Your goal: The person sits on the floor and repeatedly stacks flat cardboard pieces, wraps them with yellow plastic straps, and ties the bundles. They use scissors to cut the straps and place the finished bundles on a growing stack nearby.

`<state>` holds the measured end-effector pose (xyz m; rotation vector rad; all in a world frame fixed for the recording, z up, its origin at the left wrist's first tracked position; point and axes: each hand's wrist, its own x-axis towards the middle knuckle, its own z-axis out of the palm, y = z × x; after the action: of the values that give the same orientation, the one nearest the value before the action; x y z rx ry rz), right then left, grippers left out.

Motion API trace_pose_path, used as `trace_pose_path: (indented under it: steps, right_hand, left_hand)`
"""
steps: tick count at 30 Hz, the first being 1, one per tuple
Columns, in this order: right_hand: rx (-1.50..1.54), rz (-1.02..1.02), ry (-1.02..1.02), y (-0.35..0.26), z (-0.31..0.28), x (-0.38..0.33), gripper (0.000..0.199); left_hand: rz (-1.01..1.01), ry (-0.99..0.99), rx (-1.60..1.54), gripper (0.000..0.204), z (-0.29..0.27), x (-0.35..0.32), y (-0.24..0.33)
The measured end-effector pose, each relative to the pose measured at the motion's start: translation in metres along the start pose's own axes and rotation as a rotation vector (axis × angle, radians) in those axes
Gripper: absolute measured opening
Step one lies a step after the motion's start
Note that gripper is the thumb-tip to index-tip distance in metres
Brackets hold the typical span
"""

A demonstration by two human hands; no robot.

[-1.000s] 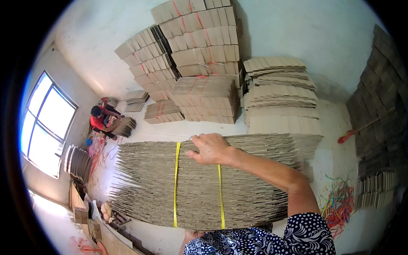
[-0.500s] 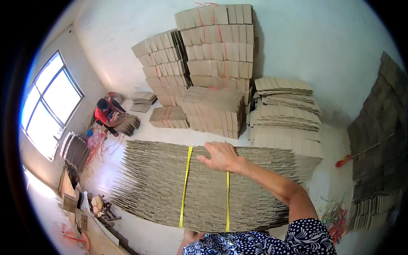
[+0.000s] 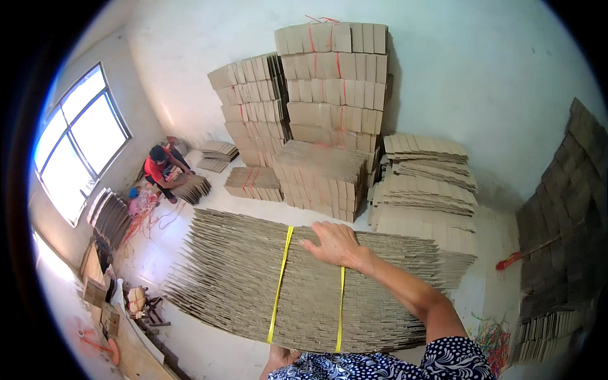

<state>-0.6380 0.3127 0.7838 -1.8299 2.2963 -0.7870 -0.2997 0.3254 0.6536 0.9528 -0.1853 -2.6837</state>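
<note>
The right hand (image 3: pixel 335 244) lies flat, fingers spread, pressing on the far top edge of a big bundle of flattened cardboard (image 3: pixel 253 278), just between its two yellow straps (image 3: pixel 280 285). Only a bit of the left hand (image 3: pixel 278 358) shows under the bundle's near edge; whether it grips or merely props cannot be told. The bundle hangs in front of the person's chest, above the floor (image 3: pixel 190 345). To carry it well, the load looks best kept level, weight shared under and over, since the sheets fan out at the left end. Farther off stand stacked cardboard bundles (image 3: pixel 329 82) against the wall, and a seated person in red (image 3: pixel 161 171) near the window (image 3: pixel 79 142).
</note>
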Motion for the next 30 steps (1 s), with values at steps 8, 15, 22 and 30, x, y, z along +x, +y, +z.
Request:
trace_pose_path:
  steps: [8, 15, 22, 30]
  right_hand:
    - [0.055, 0.029, 0.045, -0.007, -0.014, -0.007, 0.044]
    - [0.025, 0.016, 0.028, -0.008, -0.031, -0.009, 0.048]
    - [-0.028, 0.001, 0.067, -0.014, -0.017, -0.015, 0.049]
    - [0.027, 0.145, -0.021, -0.001, 0.004, -0.005, 0.048]
  left_hand:
    - [0.759, -0.335, 1.182, 0.077, -0.045, 0.008, -0.007]
    - [0.656, -0.306, 1.378, 0.068, -0.016, -0.007, 0.003]
    - [-0.027, 0.012, 0.347, 0.039, -0.008, -0.008, 0.003]
    - [-0.227, 0.022, 0.071, 0.039, -0.041, 0.017, 0.025]
